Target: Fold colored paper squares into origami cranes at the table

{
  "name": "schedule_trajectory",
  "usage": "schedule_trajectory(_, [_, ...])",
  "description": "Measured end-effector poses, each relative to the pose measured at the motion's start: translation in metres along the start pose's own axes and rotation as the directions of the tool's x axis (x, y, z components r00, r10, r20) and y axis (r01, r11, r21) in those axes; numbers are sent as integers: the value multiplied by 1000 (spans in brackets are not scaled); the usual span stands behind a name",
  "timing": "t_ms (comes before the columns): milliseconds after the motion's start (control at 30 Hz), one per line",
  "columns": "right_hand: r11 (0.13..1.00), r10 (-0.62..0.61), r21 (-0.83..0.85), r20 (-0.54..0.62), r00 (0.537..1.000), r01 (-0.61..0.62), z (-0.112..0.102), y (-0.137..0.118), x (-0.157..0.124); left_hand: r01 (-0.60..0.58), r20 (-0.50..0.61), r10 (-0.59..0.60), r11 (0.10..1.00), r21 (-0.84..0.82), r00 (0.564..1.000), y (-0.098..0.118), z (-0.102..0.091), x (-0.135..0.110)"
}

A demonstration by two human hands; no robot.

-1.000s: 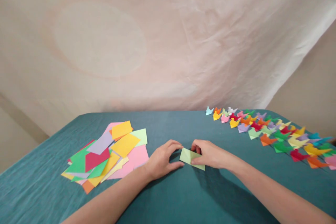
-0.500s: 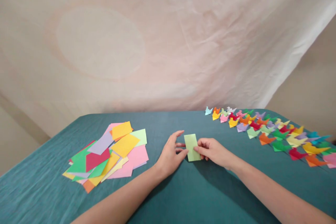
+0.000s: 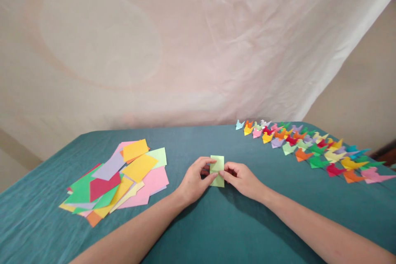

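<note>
A light green piece of paper (image 3: 218, 166), folded into a narrow upright rectangle, is held between my two hands just above the table's middle. My left hand (image 3: 196, 177) grips its left side, thumb low and index finger near the top edge. My right hand (image 3: 240, 177) pinches its right edge between thumb and fingers. A faint crease crosses the paper. The fingers behind it are partly hidden.
On the left of the green-blue covered table (image 3: 185, 231) lies a loose pile of coloured paper sheets (image 3: 139, 169). Rows of small folded paper birds (image 3: 303, 154) stand along the right. A pale cloth (image 3: 185, 49) hangs behind the table.
My left hand's fingers have closed in on the paper's left side; before, they were spread wider. My right hand keeps its pinch. The camera view has shifted slightly.
</note>
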State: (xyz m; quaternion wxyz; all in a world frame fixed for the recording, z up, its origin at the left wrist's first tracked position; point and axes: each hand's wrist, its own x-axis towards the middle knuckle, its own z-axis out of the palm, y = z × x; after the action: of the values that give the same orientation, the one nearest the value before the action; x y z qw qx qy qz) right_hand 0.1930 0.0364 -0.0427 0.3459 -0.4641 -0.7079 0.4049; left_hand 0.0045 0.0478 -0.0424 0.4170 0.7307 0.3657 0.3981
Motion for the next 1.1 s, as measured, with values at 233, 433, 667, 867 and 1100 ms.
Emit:
schedule_trajectory(233, [999, -24, 42, -26, 999, 25, 0, 0, -2, -22, -5, 22, 999, 39, 1000, 2, -2, -1])
schedule_trajectory(433, [968, 6, 250, -45, 999, 5, 1, -4, -1, -24, 15, 23, 998, 62, 1000, 2, -2, -1])
schedule_trajectory(667, [963, 10, 267, -148, 989, 30, 1, -3, -2, -9, 15, 7, 996, 90, 1000, 1, -2, -2])
schedule_trajectory(867, [954, 0, 297, -173, 985, 53, 1, -3, -2, 46, 21, -47, 999, 23, 999, 6, -1, -2])
schedule_trajectory(1100, [933, 30, 359, -191, 981, 41, 1, 0, -1, 65, 28, -63, 996, -53, 998, 4, -2, -1])
